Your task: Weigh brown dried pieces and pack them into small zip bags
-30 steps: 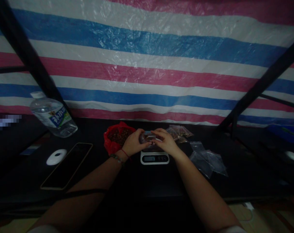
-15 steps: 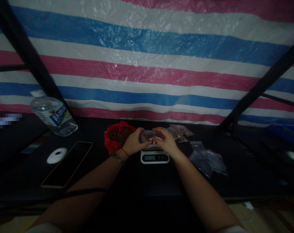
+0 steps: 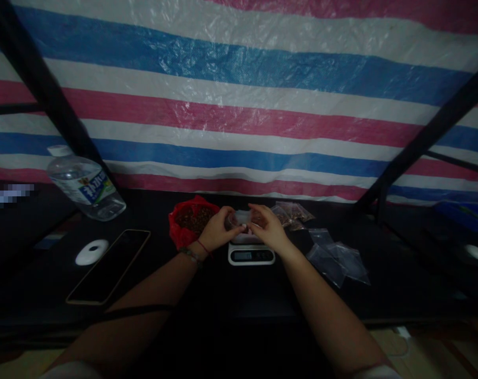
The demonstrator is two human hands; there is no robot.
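My left hand (image 3: 219, 231) and my right hand (image 3: 267, 230) meet above a small white digital scale (image 3: 251, 256) with a dark display. Between them is a clear plastic container (image 3: 242, 217), its exact shape partly hidden by my fingers. Both hands are closed on its sides, thumbs toward me and fingers curled around the far side. Small brownish bits show dimly through the plastic. Just left of my left hand stands an open red plastic bag (image 3: 176, 231) full of brown granular pieces (image 3: 195, 217).
Filled small zip bags (image 3: 292, 213) lie behind my right hand, and flat clear zip bags (image 3: 339, 263) lie to its right. At left are a phone (image 3: 109, 267), a white oval object (image 3: 92, 252) and a water bottle (image 3: 89, 184). Dark frame bars (image 3: 416, 131) slant at both sides.
Both hands stay at the container over the scale; fingers and thumbs have shifted slightly, and more of the container's pale middle shows between them. The surrounding things have not moved.
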